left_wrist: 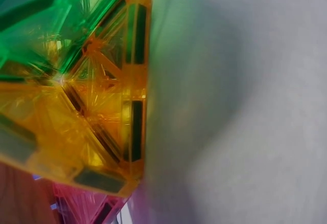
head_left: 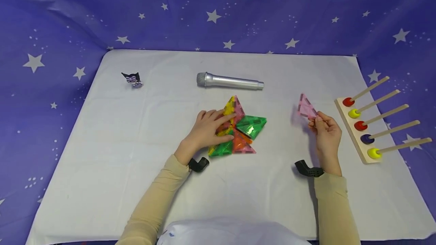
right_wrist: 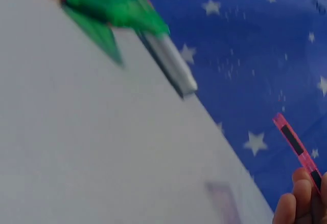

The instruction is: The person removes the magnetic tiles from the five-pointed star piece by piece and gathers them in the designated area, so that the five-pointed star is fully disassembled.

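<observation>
A structure of translucent magnetic tiles (head_left: 251, 126) in green, yellow, orange and pink stands mid-table, with triangular points around it. My left hand (head_left: 206, 129) rests on its left side, thumb and fingers extended across the tiles. In the left wrist view, yellow-orange and green tiles (left_wrist: 102, 111) fill the left half, a pink one below. To the right, my right hand (head_left: 328, 133) pinches a pink triangular magnetic tile (head_left: 307, 107) by its lower corner, raised above the table and apart from the structure. The right wrist view shows this tile (right_wrist: 294, 139) edge-on above the fingertips.
A silver microphone (head_left: 231, 82) lies behind the structure. At the right stands a wooden peg board (head_left: 357, 135) with slanting pegs and coloured beads. A small black and purple figure (head_left: 133, 80) sits at the back left. Starry blue cloth (head_left: 252, 14) surrounds the white table (head_left: 112, 169).
</observation>
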The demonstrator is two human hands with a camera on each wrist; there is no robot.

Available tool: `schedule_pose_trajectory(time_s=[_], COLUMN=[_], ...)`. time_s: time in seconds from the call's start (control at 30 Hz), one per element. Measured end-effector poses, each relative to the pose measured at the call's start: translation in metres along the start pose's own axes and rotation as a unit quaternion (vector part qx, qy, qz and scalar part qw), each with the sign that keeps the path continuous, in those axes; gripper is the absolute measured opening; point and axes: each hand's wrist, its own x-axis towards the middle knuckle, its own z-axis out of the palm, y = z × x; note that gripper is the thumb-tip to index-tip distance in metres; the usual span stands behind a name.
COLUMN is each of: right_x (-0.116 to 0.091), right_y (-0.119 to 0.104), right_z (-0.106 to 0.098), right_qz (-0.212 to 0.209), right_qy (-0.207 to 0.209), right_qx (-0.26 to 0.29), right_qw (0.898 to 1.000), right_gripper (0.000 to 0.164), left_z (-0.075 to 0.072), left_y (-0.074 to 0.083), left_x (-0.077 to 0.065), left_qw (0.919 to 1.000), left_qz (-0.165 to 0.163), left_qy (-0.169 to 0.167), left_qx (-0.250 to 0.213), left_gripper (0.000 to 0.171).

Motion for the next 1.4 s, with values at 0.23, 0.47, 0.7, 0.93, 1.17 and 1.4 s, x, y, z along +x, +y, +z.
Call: schedule_pose_trajectory(time_s=[0.23, 0.47, 0.7, 0.93, 1.17, 1.4], right_x=[0.029, 0.036, 0.035, 0.036, 0.033, -0.002], right_y=[-0.004, 0.008, 0.014, 0.014, 0.016, 0.016], right_z=[-0.020, -0.025, -0.023, -0.021, -0.017, 0.009], right_qz=[0.055, 0.054, 0.034, 0.036, 0.050, 0.029], right_qy=[0.038, 0.059, 0.078, 0.089, 0.101, 0.018], right_qx=[-0.029, -0.030, -0.052, -0.106, -0.120, -0.188], right_qw=[0.997, 0.996, 0.995, 0.990, 0.986, 0.982], right_gripper=[0.025, 0.022, 0.032, 0.032, 0.031, 0.035], left_z=[0.001, 0.002, 0.001, 0.001, 0.001, -0.001], left_y=[0.001, 0.001, 0.001, 0.001, -0.001, -0.001], left_x=[-0.002, -0.002, -0.002, -0.001, -0.001, -0.002], left_qw=[1.0000, 1.0000, 1.0000, 1.0000, 1.0000, 1.0000], left_qz=[0.001, 0.004, 0.003, 0.003, 0.000, -0.001], left_qy=[-0.002, -0.007, -0.002, -0.003, -0.003, -0.003], left_qx=[-0.007, -0.004, -0.003, -0.005, -0.006, -0.008], left_gripper=[0.068, 0.068, 0.067, 0.067, 0.067, 0.068])
